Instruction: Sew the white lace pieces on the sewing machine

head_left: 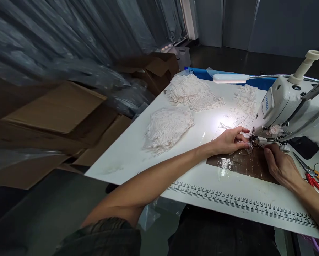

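Observation:
Under the lamp's glow, my left hand (235,139) pinches a piece of white lace trim (248,149) beside the presser foot of a white sewing machine (282,103). More of that lace trails away behind the fingers. My right hand (279,163) is closed just right of the needle area. A thin dark tool (260,146) runs from its fingertips toward the presser foot; its exact kind is too small to tell. Both hands rest over a brown plate (242,164) on the white table (138,174).
Two heaps of white lace, a nearer one (168,129) and a farther one (193,90), lie left of the machine. Red-handled scissors (310,174) lie at right. A printed ruler (236,202) follows the front edge. Cardboard boxes (55,106) stand left of the table.

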Available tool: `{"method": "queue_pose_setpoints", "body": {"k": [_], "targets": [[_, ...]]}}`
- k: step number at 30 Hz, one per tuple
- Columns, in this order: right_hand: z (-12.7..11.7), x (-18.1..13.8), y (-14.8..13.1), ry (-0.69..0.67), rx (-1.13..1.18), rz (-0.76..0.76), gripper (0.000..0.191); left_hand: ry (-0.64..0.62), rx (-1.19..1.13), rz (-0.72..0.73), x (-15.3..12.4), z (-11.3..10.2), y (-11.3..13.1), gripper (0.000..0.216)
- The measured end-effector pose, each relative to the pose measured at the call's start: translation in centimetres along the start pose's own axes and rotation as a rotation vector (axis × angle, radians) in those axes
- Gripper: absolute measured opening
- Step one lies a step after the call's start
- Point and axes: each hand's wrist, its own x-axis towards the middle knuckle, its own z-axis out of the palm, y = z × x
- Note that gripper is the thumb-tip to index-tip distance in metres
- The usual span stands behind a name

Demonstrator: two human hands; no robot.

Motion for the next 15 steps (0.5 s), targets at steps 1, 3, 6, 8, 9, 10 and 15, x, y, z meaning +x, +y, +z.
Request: {"method": "queue_pose_setpoints", "body": {"k": [1,3,6,8,9,10,15], "targets": [[0.2,0.3,-0.1,-0.02,-0.063,0.024,0.045,-0.004,-0.014,-0.004,0.0,-0.1,-0.1,0.041],[0.6,0.9,-0.1,-0.041,-0.176,0.03,0.05,-0.01,-0.03,-0.015,0.1,-0.2,-0.2,0.042],[1.3,1.3,-0.1,-0.03,-0.245,-0.012,0.052,-0.004,-0.025,-0.024,0.1,-0.3,-0.2,0.045],[1.5,1.4,-0.2,-0.007,-0.238,-0.038,0.054,0.003,-0.023,-0.025,0.1,-0.4,-0.1,0.046],[1.5,1.4,-0.3,0.007,-0.231,-0.049,0.056,0.002,-0.022,-0.027,0.1,-0.5,0.0,0.046],[1.4,1.5,-0.4,0.017,-0.227,-0.06,0.058,-0.004,-0.017,-0.03,0.1,-0.5,0.1,0.047],[0.8,2.3,-1.1,0.04,-0.241,-0.157,0.066,-0.031,0.052,-0.023,0.1,-0.8,0.2,0.044]]}}
